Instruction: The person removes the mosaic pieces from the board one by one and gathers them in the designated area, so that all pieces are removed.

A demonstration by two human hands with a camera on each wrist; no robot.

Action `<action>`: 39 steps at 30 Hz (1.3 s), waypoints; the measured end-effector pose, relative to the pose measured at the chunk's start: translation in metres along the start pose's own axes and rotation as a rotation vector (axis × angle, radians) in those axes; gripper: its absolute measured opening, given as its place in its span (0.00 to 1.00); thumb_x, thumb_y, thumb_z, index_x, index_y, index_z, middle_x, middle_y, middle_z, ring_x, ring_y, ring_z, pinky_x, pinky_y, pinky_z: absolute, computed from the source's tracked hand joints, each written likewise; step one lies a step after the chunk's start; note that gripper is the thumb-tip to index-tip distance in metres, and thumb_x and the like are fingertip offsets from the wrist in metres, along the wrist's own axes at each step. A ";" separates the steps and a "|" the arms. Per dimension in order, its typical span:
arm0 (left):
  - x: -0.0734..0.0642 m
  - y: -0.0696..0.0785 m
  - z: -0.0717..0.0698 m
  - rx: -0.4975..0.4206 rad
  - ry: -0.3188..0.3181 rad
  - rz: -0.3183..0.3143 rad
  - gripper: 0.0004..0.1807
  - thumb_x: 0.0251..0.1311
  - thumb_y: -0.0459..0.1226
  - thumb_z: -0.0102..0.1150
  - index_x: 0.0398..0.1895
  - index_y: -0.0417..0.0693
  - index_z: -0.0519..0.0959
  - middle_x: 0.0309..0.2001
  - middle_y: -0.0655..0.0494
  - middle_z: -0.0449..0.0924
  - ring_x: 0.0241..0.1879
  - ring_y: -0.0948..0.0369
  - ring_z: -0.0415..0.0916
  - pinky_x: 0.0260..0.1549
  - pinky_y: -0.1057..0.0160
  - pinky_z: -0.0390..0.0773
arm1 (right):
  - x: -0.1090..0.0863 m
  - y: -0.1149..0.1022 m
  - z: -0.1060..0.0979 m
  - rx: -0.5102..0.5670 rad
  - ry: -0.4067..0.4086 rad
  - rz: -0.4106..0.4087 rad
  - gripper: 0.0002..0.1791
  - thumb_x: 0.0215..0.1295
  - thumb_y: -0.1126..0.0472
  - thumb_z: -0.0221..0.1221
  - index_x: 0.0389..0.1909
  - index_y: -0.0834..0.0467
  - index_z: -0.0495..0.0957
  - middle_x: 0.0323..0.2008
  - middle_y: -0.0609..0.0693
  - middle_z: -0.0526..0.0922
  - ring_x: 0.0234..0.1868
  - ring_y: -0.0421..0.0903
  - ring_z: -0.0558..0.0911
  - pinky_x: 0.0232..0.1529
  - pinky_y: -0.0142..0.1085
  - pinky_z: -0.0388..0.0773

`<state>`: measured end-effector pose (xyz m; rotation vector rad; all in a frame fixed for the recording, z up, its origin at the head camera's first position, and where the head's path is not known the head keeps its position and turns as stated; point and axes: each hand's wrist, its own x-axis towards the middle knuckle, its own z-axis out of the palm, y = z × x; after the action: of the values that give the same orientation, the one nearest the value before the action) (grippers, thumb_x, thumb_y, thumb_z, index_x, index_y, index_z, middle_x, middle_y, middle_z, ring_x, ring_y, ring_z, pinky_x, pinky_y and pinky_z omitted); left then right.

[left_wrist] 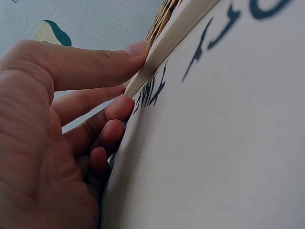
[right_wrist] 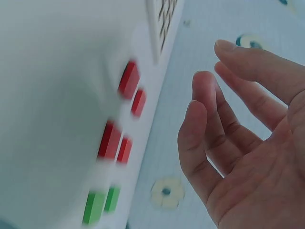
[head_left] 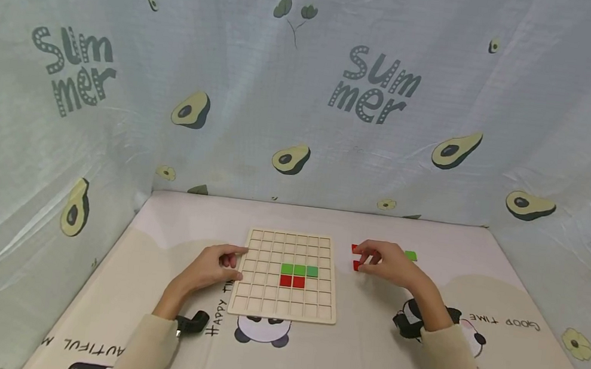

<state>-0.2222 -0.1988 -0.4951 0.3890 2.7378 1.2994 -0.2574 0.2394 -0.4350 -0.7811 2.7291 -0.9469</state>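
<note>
My left hand point(head_left: 215, 265) touches the left edge of a pale wooden grid board point(head_left: 255, 308), thumb and index fingertip spaced apart along the frame. In the left wrist view, the thumb point(left_wrist: 102, 67) lies against the board's side point(left_wrist: 178, 38). Within the grid sit a row of green tiles point(head_left: 299, 270) and, below them, two red tiles point(head_left: 292, 281). To the board's right, my right hand point(head_left: 387, 263) is over loose red tiles point(head_left: 356, 265), partly covering them. The right wrist view shows that hand point(right_wrist: 252, 143) with fingers spread and nothing between them.
A loose green tile point(head_left: 410, 255) lies beyond the right hand. More loose red tiles point(right_wrist: 128, 80) and green tiles point(right_wrist: 94, 207) show in the right wrist view. The table cover point(head_left: 363, 360) has printed pandas and lettering; a patterned curtain point(head_left: 230, 81) hangs behind.
</note>
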 end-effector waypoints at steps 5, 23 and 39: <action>0.000 0.000 -0.001 0.002 -0.002 0.003 0.35 0.50 0.35 0.75 0.65 0.40 0.79 0.34 0.53 0.75 0.35 0.59 0.69 0.37 0.65 0.67 | 0.014 -0.018 0.019 0.024 -0.022 -0.021 0.17 0.64 0.63 0.68 0.53 0.59 0.83 0.38 0.47 0.83 0.35 0.42 0.78 0.36 0.33 0.77; 0.001 0.000 -0.002 0.006 0.001 0.007 0.34 0.49 0.35 0.75 0.65 0.41 0.80 0.33 0.53 0.75 0.35 0.59 0.69 0.36 0.65 0.67 | 0.062 -0.070 0.067 -0.008 -0.100 -0.053 0.15 0.66 0.62 0.66 0.53 0.56 0.84 0.40 0.47 0.84 0.37 0.42 0.82 0.42 0.34 0.80; -0.002 -0.001 -0.003 -0.005 0.002 0.008 0.35 0.49 0.35 0.75 0.65 0.40 0.79 0.33 0.52 0.75 0.34 0.59 0.69 0.36 0.66 0.67 | 0.084 -0.082 0.092 -0.032 -0.144 -0.125 0.13 0.65 0.63 0.66 0.49 0.56 0.86 0.42 0.49 0.86 0.40 0.42 0.83 0.45 0.34 0.80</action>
<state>-0.2206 -0.2022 -0.4935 0.3983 2.7371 1.3093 -0.2665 0.0920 -0.4554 -0.9952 2.6031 -0.8370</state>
